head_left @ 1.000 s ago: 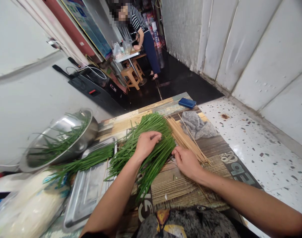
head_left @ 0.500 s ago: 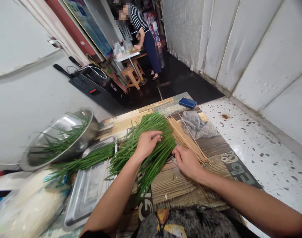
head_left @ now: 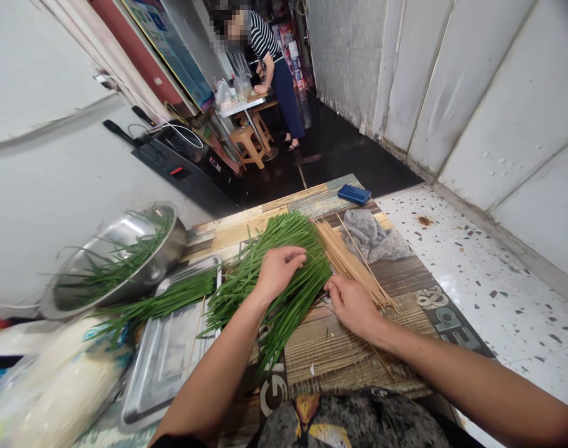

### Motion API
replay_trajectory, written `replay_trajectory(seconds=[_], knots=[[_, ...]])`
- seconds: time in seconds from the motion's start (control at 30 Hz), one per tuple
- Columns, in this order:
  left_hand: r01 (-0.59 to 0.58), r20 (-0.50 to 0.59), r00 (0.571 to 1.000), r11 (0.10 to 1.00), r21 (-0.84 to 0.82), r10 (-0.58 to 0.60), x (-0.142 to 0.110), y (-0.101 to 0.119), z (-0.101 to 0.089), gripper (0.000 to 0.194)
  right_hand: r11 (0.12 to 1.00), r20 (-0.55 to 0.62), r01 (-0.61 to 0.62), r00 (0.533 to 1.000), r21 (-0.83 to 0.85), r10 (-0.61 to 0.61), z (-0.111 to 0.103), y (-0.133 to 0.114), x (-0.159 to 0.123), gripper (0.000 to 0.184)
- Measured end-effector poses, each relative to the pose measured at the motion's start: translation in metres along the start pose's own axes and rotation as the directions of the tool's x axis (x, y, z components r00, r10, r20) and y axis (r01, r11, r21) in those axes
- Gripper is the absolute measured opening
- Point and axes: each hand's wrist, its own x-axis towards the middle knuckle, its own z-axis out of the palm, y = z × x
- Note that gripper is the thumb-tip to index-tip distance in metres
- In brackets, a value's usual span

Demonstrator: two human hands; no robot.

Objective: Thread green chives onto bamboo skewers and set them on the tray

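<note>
A thick heap of green chives (head_left: 284, 249) lies on the wood-patterned table. My left hand (head_left: 281, 267) rests over the heap, its thumb apart from the bent fingers, and I see nothing between them. At the heap's right edge, my right hand (head_left: 351, 305) has its fingers pinched together close to the cut ends. A thin bamboo skewer (head_left: 384, 364) shows below the right wrist, in line with that pinch; its front part is hidden by the hand. Beyond the right hand lies a bundle of bamboo skewers (head_left: 351, 264), touching the chives.
A metal tray (head_left: 165, 354) with more chives (head_left: 181, 295) stands left, beside a steel bowl (head_left: 165, 239) of loose chives. A plastic bag (head_left: 78, 386) sits front left. A grey cloth (head_left: 374, 236) and blue box (head_left: 353, 194) lie right. A person (head_left: 272, 68) bends over a far table.
The view has shifted very slightly. Both hands, the chives and the skewers stay practically where they were.
</note>
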Motion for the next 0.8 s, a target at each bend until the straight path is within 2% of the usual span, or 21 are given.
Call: replay_trajectory(seconds=[0.2,0.43,0.8], knots=[[-0.024,-0.020,1.000,1.000,0.012,0.024,0.0018,-0.0046,0.0014,0.019,1.000,0.005,-0.007,1.000,-0.002,0.007,-0.0008,-0.0012,-0.0007,0.027],[-0.040,-0.050,0.998,0.993,0.109,0.046,0.0024,-0.0080,0.0041,0.018,1.000,0.000,0.008,1.000,0.012,-0.008,0.0006,-0.0006,-0.0003,0.026],[-0.051,-0.005,0.999,0.995,0.090,0.052,-0.0009,-0.0022,0.0050,0.016,1.000,0.006,0.008,1.000,0.008,-0.008,0.0018,0.0005,-0.0006,0.027]])
